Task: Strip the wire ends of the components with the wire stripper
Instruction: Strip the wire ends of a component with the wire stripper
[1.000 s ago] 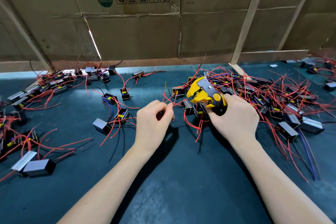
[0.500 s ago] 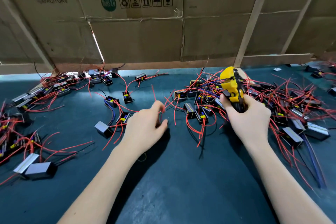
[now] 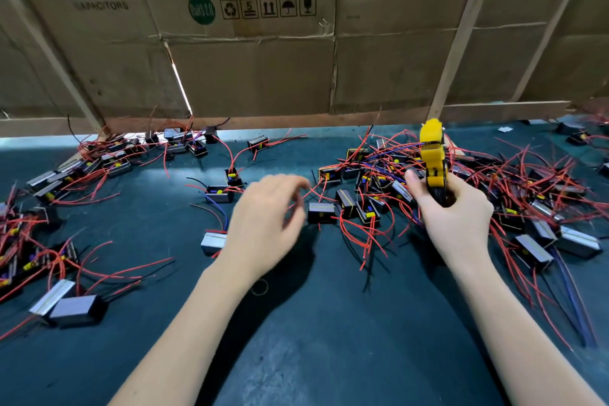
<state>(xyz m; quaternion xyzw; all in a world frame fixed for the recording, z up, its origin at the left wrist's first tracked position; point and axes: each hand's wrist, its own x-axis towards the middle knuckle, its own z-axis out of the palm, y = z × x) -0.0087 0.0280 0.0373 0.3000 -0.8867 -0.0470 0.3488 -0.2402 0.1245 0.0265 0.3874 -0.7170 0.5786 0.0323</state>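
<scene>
As wire stripper [image 3: 432, 155] rose upright, left hand [image 3: 263, 224] — emptied

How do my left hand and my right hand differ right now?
The right hand grips the yellow wire stripper and holds it upright; the left hand holds nothing. The right hand's fingers are curled tight round the handles; the left hand's are loose and blurred. The right hand is by the big tangle of red-wired components; the left hand hovers beside it. Both are bare, above the dark mat.
</scene>
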